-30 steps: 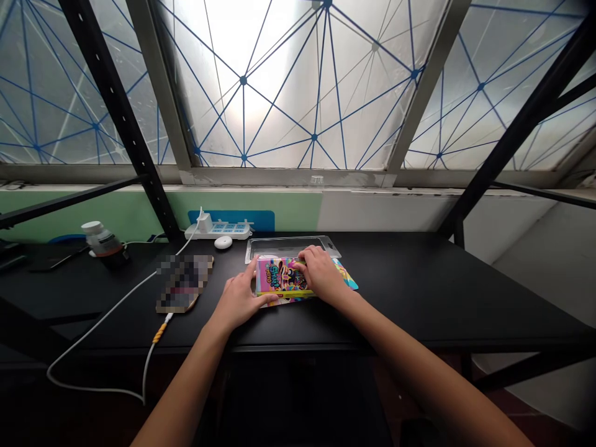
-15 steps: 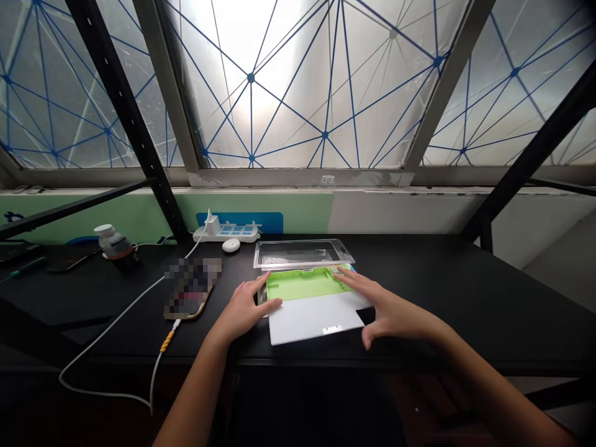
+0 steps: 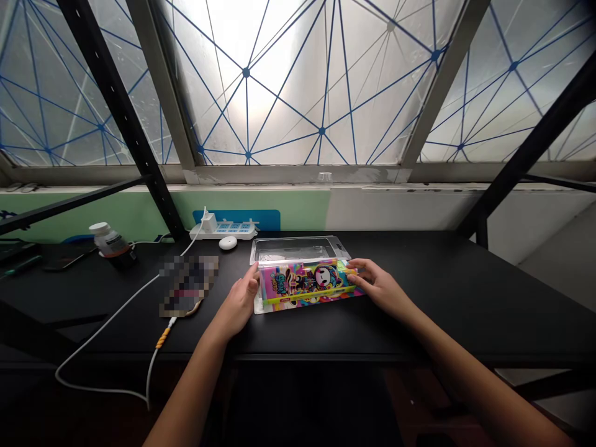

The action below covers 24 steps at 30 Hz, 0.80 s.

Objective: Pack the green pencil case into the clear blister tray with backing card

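Observation:
A colourful pencil case (image 3: 305,282) with a cartoon print lies closed on the black desk (image 3: 456,298), resting in a clear plastic package tray. My left hand (image 3: 239,301) grips its left end, thumb on the near edge. At the case's right end my right hand (image 3: 379,287) holds on with curled fingers. Just behind the case lies a clear plastic package lid (image 3: 298,248).
A blurred phone (image 3: 186,285) on a white cable (image 3: 116,310) lies to the left. A white power strip (image 3: 222,228), a small white puck (image 3: 228,243) and a pill bottle (image 3: 108,239) stand near the back wall. Black rack struts (image 3: 121,118) cross the window.
Half a second ago the case lay open, showing a green inside and white lid. Now it is closed, printed side up, with both hands at its ends.

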Each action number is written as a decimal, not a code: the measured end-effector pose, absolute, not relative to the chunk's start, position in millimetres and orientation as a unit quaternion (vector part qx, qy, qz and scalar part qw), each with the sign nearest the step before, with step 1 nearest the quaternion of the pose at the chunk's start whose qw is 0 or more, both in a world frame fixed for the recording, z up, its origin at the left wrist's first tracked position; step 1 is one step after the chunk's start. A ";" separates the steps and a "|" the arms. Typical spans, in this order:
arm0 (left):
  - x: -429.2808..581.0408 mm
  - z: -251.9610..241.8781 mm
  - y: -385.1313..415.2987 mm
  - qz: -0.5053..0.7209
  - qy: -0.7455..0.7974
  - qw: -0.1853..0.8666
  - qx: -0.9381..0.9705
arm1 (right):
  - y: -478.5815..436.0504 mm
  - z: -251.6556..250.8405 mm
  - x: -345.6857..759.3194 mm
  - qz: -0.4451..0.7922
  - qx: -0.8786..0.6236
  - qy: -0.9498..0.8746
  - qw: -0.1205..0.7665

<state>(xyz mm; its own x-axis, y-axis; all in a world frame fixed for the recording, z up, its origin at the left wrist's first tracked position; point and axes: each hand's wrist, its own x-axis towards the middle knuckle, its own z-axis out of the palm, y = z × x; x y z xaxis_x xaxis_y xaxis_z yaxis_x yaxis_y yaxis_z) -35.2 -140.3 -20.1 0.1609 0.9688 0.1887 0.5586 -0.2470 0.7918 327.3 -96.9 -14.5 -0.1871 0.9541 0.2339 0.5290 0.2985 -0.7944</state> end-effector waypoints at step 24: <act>-12.7 -7.2 -46.6 0.219 0.632 0.041 0.742 | -16.1 -17.4 294.0 0.024 -0.483 -0.827 0.287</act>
